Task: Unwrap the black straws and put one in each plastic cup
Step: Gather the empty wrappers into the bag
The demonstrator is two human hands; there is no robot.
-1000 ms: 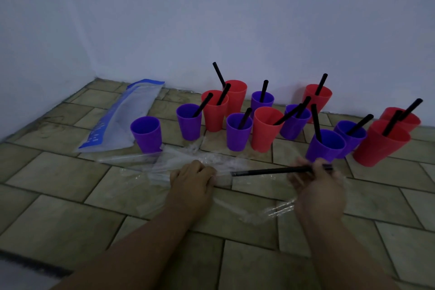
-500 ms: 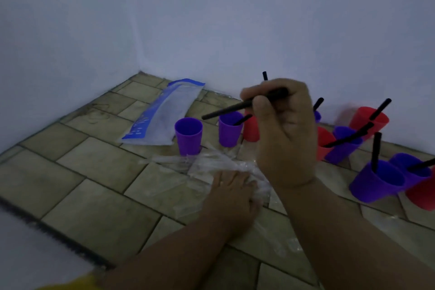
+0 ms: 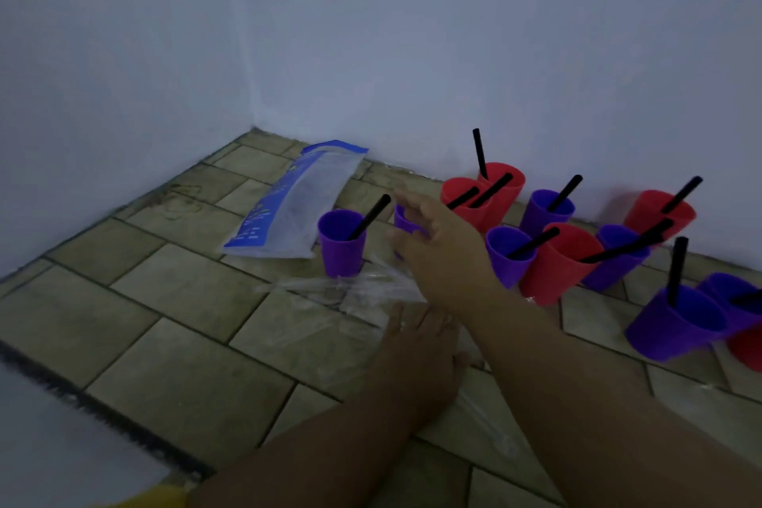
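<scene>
Black straw leans in the leftmost purple cup. Right hand hovers beside it, fingers spread, holding nothing. Left hand lies flat, pressing clear wrappers nearer on the tiles.

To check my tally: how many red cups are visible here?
5. Back red cup and its neighbour by the wall; middle red cup; right red cup; edge red cup, partly hidden. Others may be out of frame.
</scene>
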